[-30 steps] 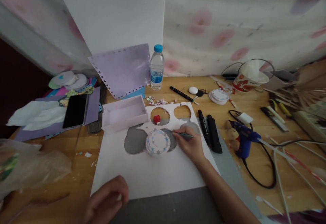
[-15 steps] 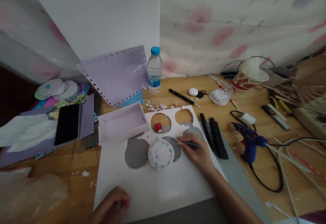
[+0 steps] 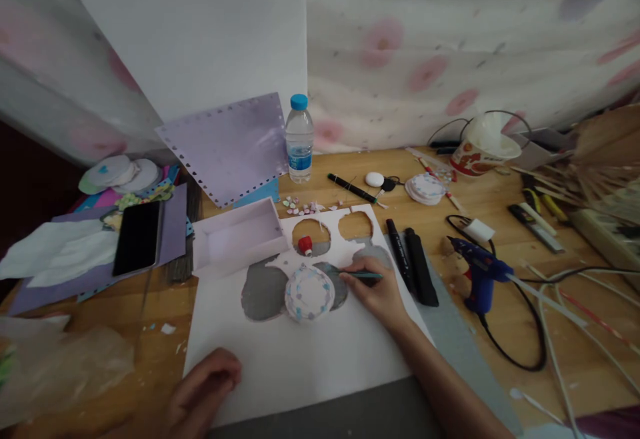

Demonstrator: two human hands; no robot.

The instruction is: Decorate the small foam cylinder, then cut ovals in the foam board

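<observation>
My right hand [image 3: 377,296] is closed round a thin dark pen [image 3: 357,274] whose tip points left at a round white disc with blue dots [image 3: 309,292]. The disc lies on a white sheet [image 3: 300,359] with several round holes cut in it; grey shows through the holes. A small red cap [image 3: 305,245] sits in one hole. My left hand [image 3: 203,392] rests with curled fingers on the sheet's near left corner, pressing it down.
A white shallow box [image 3: 235,236], a water bottle [image 3: 299,138], two black markers [image 3: 413,262], a blue glue gun [image 3: 480,276] with its cord, a phone [image 3: 137,236] on purple paper, a paper cup [image 3: 480,146], and sticks and cables at the right.
My view has shifted slightly. My right hand has edged the pen along beside the disc. My left hand has stayed on the sheet's corner.
</observation>
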